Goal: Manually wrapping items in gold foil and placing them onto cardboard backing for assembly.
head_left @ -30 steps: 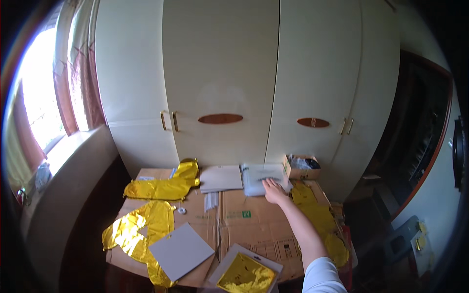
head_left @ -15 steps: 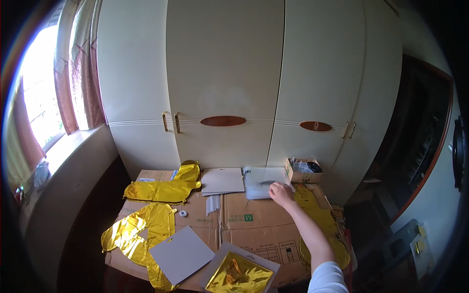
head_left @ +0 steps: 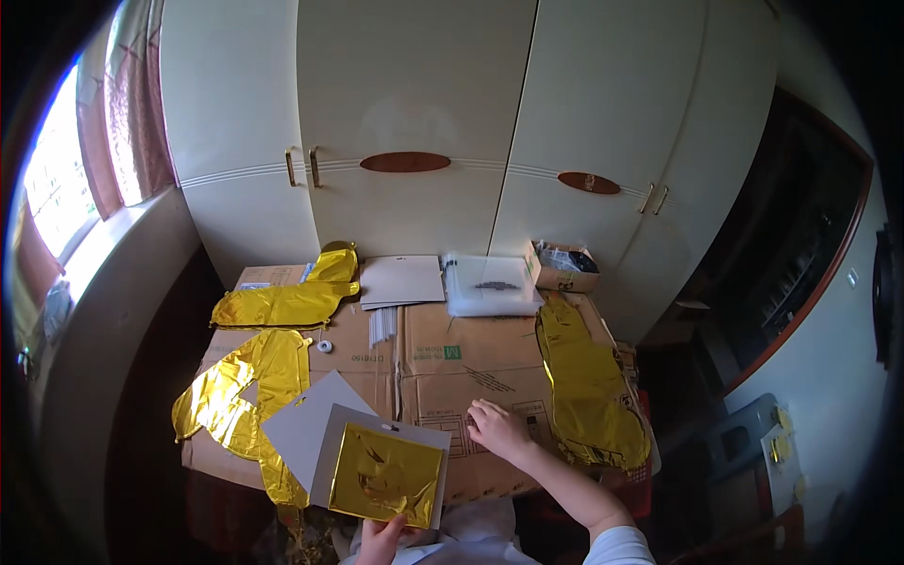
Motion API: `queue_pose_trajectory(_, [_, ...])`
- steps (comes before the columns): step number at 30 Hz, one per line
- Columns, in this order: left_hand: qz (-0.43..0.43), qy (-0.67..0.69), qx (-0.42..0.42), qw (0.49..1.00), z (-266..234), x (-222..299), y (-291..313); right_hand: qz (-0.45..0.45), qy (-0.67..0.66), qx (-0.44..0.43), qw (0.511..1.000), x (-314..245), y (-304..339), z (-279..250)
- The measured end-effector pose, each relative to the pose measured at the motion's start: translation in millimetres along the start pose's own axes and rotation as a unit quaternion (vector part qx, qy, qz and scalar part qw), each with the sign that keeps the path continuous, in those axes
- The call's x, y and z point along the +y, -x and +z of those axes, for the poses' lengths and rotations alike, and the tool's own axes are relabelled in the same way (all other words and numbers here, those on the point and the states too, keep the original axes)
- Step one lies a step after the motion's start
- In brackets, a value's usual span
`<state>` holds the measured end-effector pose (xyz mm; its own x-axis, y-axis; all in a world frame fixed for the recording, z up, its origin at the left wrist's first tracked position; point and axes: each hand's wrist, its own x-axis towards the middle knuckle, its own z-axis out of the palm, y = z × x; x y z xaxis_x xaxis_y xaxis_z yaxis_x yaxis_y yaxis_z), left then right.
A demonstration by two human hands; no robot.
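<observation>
Low at the front, my left hand (head_left: 381,539) grips the lower edge of a grey card (head_left: 414,433). A folded gold foil sheet (head_left: 381,476) lies flat against that card. My right hand (head_left: 499,429) is closed over the right half of the cardboard, its fingers pinched. From it spreads a clear plastic bag (head_left: 490,379) with dark printed marks; its outline hardly shows. Another grey card (head_left: 301,424) lies tilted, partly behind the held one. At the back is a stack of clear bags (head_left: 490,297).
Flattened cardboard (head_left: 377,377) covers the table. Gold foil balloons lie at the left (head_left: 240,377), back left (head_left: 273,306) and right (head_left: 589,395). A stack of grey cards (head_left: 402,280), white strips (head_left: 382,325), a small white roll (head_left: 325,347) and an open box (head_left: 563,267) stand around.
My right hand has come back from the bag stack toward me with a clear bag. My left hand has come into view, and the card with gold foil is raised and shifted left. The view has tilted down.
</observation>
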<state>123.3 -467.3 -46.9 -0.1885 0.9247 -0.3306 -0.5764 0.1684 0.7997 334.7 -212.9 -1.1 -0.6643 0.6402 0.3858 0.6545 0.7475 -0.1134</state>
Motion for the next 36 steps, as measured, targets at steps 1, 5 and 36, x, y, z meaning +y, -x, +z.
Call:
queue_pose_trajectory(1, [-0.01, -0.004, 0.006, 1.0, 2.1, 0.6, -2.8, -0.022, 0.015, 0.028, 0.999, 3.2, 3.9, 4.6])
queue_pose_trajectory(5, [-0.018, 0.002, 0.016, 1.0, 21.4, 5.2, -7.0, -0.02, 0.052, 0.023, 0.998, -3.0, 7.7, 19.4])
queue_pose_trajectory(36, [-0.178, 0.047, -0.07, 0.98, 44.4, -11.8, -6.8, -0.003, -0.081, 0.078, 0.994, -51.4, -10.6, -2.2])
